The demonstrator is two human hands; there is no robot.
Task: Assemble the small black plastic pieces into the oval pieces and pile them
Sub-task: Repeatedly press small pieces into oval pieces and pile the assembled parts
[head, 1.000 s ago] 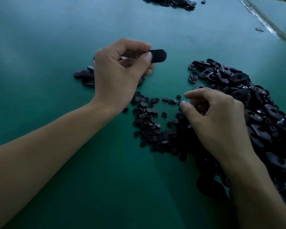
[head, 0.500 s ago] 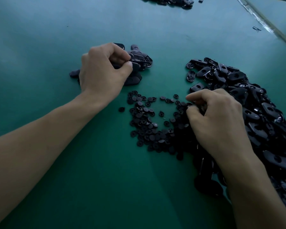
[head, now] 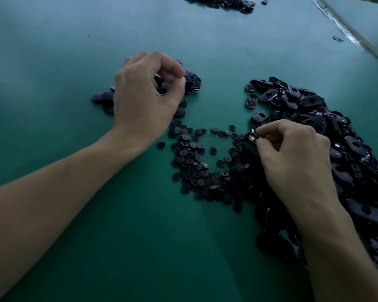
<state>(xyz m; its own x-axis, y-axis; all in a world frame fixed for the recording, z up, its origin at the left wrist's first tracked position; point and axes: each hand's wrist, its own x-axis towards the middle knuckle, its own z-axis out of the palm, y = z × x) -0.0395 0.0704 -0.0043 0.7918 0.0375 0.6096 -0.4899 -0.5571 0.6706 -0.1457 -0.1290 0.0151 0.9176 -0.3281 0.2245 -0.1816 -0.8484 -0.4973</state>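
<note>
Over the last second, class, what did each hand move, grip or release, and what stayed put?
The left hand dropped to the assembled pile, released what it held there, and now hovers with loosely curled fingers. The right hand pinches a small black piece at the edge of the oval heap. The heap and scattered small pieces stayed put.

Glossy black plastic oval pieces (head: 310, 101) and small round pieces (head: 194, 168) lie on a matt green tabletop (head: 74, 62).

Two hands (head: 144, 94) (head: 292, 158) — one heap of small discs (head: 196, 168), three of larger pieces (head: 336, 118) (head: 192, 81) (head: 223, 1).
</note>
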